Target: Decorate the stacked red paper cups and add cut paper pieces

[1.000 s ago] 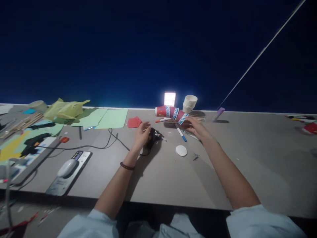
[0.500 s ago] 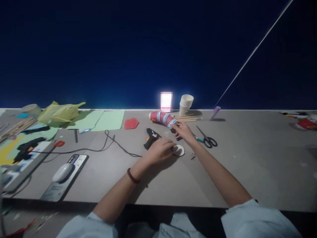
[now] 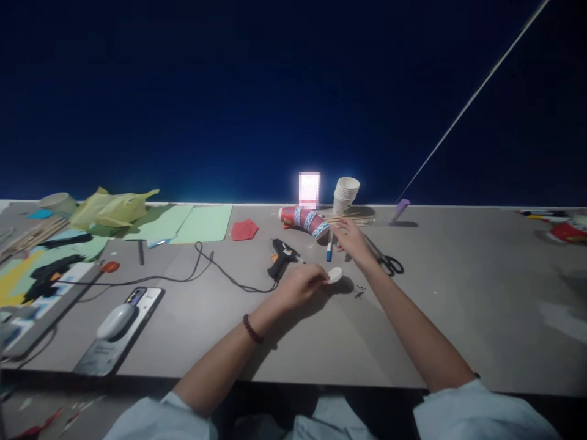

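Note:
My left hand (image 3: 300, 285) pinches a small white paper disc (image 3: 335, 274) at its edge and lifts it off the grey table (image 3: 458, 293). My right hand (image 3: 352, 239) reaches farther back with curled fingers, beside a blue marker (image 3: 329, 250) and the red patterned paper cups (image 3: 304, 219) lying on their side; what it holds, if anything, I cannot make out. A black glue gun (image 3: 280, 256) lies just left of my left hand, its cord running off to the left.
Scissors (image 3: 387, 261) lie right of my right hand. A stack of white cups (image 3: 345, 192) and wooden sticks stand behind. Green paper sheets (image 3: 192, 222), a red paper piece (image 3: 243, 230), a phone (image 3: 120, 321) and craft clutter fill the left side.
My left hand left the glue gun, moved right to the white disc and raised it. My right hand drew back from the cups toward the marker. The view shifted slightly.

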Available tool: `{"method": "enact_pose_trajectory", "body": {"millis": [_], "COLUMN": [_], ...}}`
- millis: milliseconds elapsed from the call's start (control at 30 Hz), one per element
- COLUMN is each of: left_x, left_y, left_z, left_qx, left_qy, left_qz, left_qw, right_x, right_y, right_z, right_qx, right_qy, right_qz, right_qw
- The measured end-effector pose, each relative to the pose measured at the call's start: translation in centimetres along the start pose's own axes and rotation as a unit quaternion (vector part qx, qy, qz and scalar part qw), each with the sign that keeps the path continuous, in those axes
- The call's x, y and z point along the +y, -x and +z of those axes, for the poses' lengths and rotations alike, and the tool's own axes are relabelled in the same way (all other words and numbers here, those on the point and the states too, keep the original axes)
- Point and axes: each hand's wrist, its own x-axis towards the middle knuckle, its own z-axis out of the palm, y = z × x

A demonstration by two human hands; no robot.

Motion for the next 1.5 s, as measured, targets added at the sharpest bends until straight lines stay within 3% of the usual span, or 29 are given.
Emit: {"method": "enact_pose_trajectory", "body": {"millis": [100, 200, 267, 300, 433, 633, 900, 1000, 1100, 1300, 1500], "left_x": [0.3, 0.2, 0.0, 0.0, 0.0, -0.4, -0.7, -0.4, -0.3, -0.3, 0.0], "left_y": [-0.1, -0.4, -0.7, -0.8, -1.0, -0.7, -0.6, -0.6, -0.5, -0.5, -0.5], "left_z": [-0.4, -0.6, -0.8, -0.9, -1.1, -0.6, -1.8, -2.2, -2.3, -2.3, -2.2], "left_qx": [0.052, 0.092, 0.104, 0.106, 0.093, 0.084, 0.155, 0.167, 0.176, 0.141, 0.133], "left_qy": [0.236, 0.385, 0.439, 0.455, 0.481, 0.460, 0.264, 0.200, 0.185, 0.285, 0.304], "left_qz": [-0.087, -0.142, -0.153, -0.156, -0.175, -0.165, -0.072, -0.042, -0.041, -0.072, -0.077], "left_qw": [0.966, 0.907, 0.879, 0.870, 0.854, 0.869, 0.949, 0.965, 0.966, 0.945, 0.940], "right_x": [-1.2, -2.1, -1.9, -1.6, 0.2, 1.8, 2.9, 2.8, 3.1, 3.8, 3.4], "right_y": [0.6, 2.4, 4.1, 4.9, 6.9, 7.2, 7.8, 8.0, 8.0, 7.6, 7.9], "right_z": [-1.2, -2.0, -2.3, -2.4, -2.1, -0.8, -1.1, -1.2, -0.7, 0.5, 0.5], "right_qx": [-0.013, -0.132, -0.221, -0.238, -0.204, -0.092, -0.109, -0.086, -0.087, -0.135, -0.155], "right_qy": [-0.063, -0.123, -0.141, -0.153, -0.217, -0.180, -0.108, -0.063, -0.083, -0.209, -0.247], "right_qz": [-0.008, -0.015, -0.010, -0.005, -0.017, -0.097, -0.204, -0.237, -0.210, -0.051, -0.016], "right_qw": [0.998, 0.983, 0.965, 0.959, 0.955, 0.975, 0.967, 0.966, 0.970, 0.967, 0.956]}}
